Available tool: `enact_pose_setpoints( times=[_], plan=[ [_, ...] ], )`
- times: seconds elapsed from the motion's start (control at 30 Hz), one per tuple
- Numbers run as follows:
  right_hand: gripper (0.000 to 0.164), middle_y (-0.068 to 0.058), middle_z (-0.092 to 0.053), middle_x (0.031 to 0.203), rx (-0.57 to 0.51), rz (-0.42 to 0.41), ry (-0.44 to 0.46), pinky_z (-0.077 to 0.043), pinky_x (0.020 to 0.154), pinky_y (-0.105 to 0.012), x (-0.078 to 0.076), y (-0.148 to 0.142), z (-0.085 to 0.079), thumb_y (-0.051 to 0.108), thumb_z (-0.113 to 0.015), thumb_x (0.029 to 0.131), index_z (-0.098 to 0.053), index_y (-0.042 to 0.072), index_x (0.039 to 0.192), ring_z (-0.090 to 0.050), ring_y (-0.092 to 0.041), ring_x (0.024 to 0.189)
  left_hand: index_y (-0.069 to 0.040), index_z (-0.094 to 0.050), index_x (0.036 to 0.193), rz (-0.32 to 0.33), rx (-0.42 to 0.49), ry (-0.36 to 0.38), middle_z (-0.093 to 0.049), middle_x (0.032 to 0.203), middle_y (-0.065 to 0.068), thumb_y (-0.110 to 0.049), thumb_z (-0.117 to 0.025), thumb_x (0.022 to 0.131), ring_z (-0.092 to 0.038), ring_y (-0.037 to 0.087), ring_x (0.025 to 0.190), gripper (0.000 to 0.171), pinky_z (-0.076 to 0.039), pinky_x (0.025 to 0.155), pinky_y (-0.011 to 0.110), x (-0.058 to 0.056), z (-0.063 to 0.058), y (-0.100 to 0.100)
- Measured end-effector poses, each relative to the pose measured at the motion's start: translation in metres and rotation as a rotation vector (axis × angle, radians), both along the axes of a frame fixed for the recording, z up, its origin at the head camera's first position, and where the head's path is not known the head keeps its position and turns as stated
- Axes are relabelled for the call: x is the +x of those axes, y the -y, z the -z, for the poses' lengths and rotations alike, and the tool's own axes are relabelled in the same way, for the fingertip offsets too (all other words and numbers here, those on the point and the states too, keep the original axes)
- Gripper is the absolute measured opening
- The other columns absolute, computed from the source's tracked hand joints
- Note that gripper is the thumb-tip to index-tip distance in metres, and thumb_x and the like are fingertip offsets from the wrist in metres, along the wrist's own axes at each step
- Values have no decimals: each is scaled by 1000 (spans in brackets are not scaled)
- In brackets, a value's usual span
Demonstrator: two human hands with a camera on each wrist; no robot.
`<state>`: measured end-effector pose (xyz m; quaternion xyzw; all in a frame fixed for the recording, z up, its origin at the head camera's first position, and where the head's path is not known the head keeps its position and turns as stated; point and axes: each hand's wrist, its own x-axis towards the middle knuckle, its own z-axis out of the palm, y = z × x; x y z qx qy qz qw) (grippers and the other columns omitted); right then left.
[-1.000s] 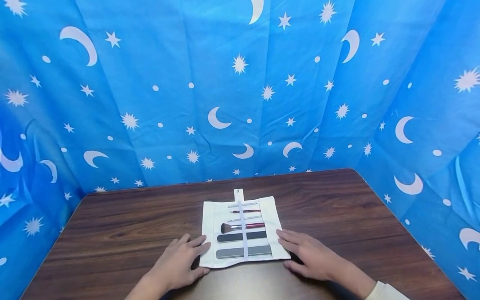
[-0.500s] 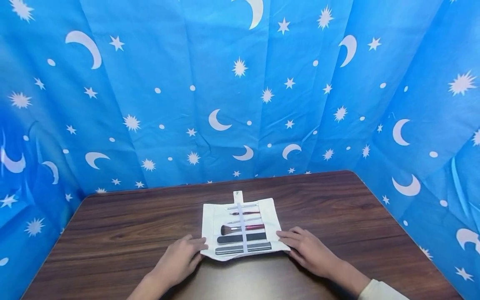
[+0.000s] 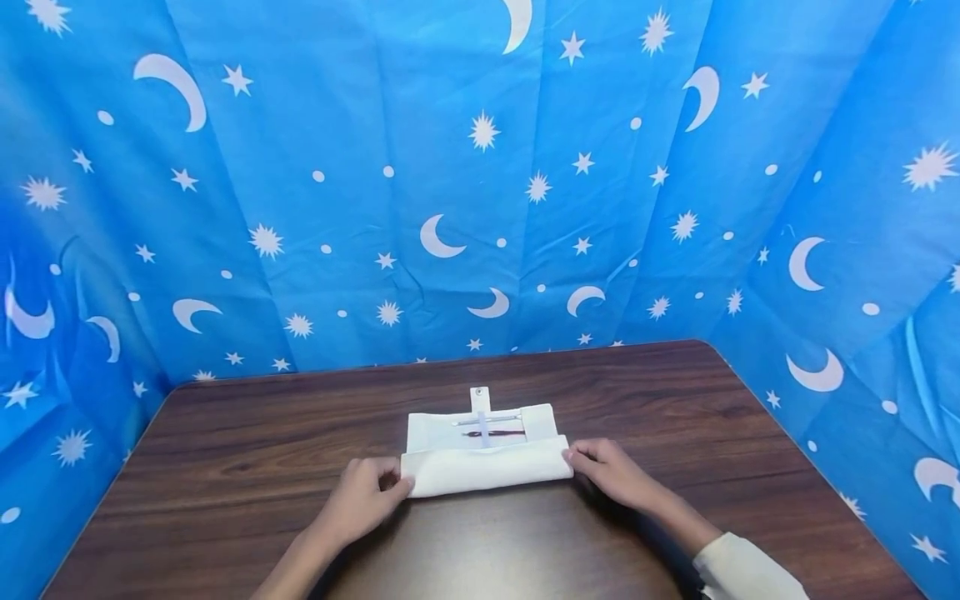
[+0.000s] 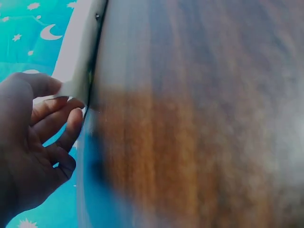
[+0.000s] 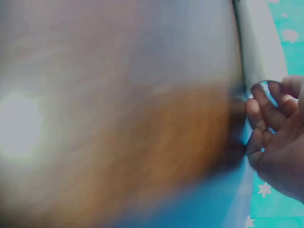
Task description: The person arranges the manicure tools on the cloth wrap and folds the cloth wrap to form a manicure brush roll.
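A white cloth tool roll (image 3: 487, 473) lies on the table, its near part folded over toward the back. Left of it, my left hand (image 3: 363, 496) pinches the end of the fold between thumb and fingers; the left wrist view shows this grip on the cloth (image 4: 78, 47). My right hand (image 3: 618, 475) pinches the opposite end. Still showing beyond the fold are a slim red tool (image 3: 495, 433) and a thin silver tool (image 3: 498, 420) under a pale elastic band. The brush and two nail files are hidden beneath the folded cloth. A snap tab (image 3: 479, 398) sticks out at the back.
The dark wood-grain table (image 3: 270, 442) has a rounded back right corner. Blue curtains (image 3: 337, 208) with moons and stars hang behind it and at both sides. Light glares off the tabletop near its front.
Both hands have lifted the roll's near edge and turned it over away from me, covering the brush and nail files. Their fingers have gone from resting at the sides to pinching the ends.
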<state>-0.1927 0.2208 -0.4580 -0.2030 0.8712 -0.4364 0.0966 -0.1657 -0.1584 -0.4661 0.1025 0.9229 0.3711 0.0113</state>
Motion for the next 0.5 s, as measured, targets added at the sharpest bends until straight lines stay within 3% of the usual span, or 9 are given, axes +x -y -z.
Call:
enact_pose_setpoints(
  times=[0.1, 0.23, 0.3, 0.4, 0.5],
  plan=[
    [37, 1, -51, 60, 33, 43, 21, -39, 58, -22, -4, 3, -1, 22, -56, 103, -57, 2, 72, -45, -4, 54, -14, -65, 85, -46, -15, 5, -67, 70, -6, -14, -78, 83, -48, 2, 54, 14, -40, 54, 20, -1, 0, -3],
    [21, 1, -57, 65, 93, 132, -47, -43, 59, -22, -5, 6, 3, 19, -64, 97, -63, 7, 80, -49, -3, 58, -14, -67, 115, -32, -71, -16, -72, 81, -6, -15, -82, 80, -53, 1, 59, 38, -43, 59, 21, -1, -2, -5],
    [10, 0, -63, 76, 109, 172, -112, -45, 61, -21, -3, 7, 7, 17, -69, 94, -66, 7, 92, -52, -2, 63, -16, -68, 122, -11, -115, -35, -68, 78, -8, -17, -83, 81, -51, 0, 58, 43, -42, 58, 21, -1, -3, -5],
    [23, -2, -69, 97, 128, 179, -252, -51, 66, -22, 1, 7, 12, 12, -76, 89, -67, 7, 110, -59, -2, 73, -20, -72, 122, 12, -174, -48, -67, 80, -7, -20, -82, 83, -47, 1, 58, 41, -40, 57, 22, 0, -3, -4],
    [30, -3, -70, 108, 165, 129, -442, -57, 74, -26, 5, 6, 16, 9, -80, 85, -72, 9, 114, -67, -8, 84, -20, -73, 123, 35, -223, -54, -74, 95, -3, -22, -82, 83, -54, 3, 68, 41, -48, 64, 27, 1, -4, -4]
  ],
)
